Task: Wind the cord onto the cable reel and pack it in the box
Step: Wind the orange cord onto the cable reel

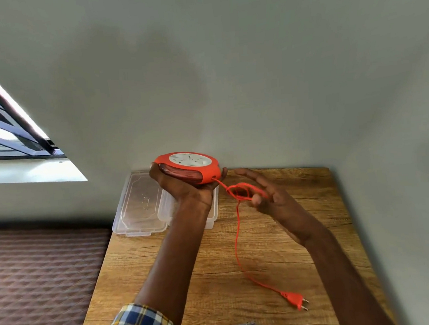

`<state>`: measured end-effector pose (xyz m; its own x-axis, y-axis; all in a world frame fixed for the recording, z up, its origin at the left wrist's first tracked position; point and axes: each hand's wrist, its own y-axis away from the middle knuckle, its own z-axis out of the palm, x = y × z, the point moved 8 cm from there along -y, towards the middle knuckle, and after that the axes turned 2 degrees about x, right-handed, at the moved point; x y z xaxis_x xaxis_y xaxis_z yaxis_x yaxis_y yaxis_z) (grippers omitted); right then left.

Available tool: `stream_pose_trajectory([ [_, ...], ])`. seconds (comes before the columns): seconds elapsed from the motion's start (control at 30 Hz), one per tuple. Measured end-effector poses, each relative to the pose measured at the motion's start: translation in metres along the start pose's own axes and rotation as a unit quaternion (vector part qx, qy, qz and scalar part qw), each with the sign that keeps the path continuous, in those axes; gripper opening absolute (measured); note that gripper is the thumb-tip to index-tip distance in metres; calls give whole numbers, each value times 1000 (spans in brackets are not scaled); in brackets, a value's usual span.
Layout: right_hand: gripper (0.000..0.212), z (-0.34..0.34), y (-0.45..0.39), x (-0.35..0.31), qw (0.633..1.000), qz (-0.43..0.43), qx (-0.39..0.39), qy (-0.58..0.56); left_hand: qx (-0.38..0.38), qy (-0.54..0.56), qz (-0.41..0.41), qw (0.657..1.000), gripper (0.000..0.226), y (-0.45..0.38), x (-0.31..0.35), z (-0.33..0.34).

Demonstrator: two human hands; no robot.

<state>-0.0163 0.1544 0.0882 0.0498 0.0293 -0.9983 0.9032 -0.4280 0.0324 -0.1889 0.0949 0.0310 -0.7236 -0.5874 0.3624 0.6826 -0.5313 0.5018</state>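
My left hand (184, 188) grips an orange cable reel (204, 173) with a white socket face, lifted above the far side of the wooden table (279, 234). An orange cord (237, 240) leaves the reel's right side. It loops at my right hand (271, 196), which pinches it between thumb and fingers while the other fingers stay stretched out. From there the cord hangs down to the table and ends in an orange two-pin plug (295, 299) near the front right. A clear plastic box (214, 214) sits behind my left wrist, largely hidden.
A clear plastic lid (139, 207) lies flat at the table's far left corner beside the box. A grey wall stands behind and to the right of the table. A brown patterned surface (37, 281) is at the left, with a barred window (2, 121) above it.
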Motion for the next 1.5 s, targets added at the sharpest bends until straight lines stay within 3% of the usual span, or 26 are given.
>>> stream_pose_trajectory([
  [0.2,32,4,-4,1,995,-4,11,101,-11,-13,-7,1000,85,3,-7,2],
  [0.37,70,3,3,3,998,17,21,64,-12,-22,-9,1000,82,1,-6,-1],
  [0.53,45,1,1,-1,995,13,79,55,-19,-27,-16,999,84,-1,-9,0],
  [0.67,54,2,-1,4,996,30,75,28,-13,-32,-13,999,80,0,-7,-1],
  [0.87,35,-3,-3,13,996,43,71,-26,-12,-32,-14,999,75,5,-6,2],
  [1.1,28,-13,-1,28,989,66,97,-94,-14,-39,-29,999,80,9,-10,5],
  [1.33,51,-11,-1,42,964,118,90,-222,-22,-29,-43,998,82,4,-18,5],
  [1.43,40,-9,-1,45,953,143,115,-240,-33,-24,-47,998,84,1,-22,5],
  [1.5,32,-14,0,47,958,158,144,-193,-40,-24,-47,998,85,-2,-22,6],
])
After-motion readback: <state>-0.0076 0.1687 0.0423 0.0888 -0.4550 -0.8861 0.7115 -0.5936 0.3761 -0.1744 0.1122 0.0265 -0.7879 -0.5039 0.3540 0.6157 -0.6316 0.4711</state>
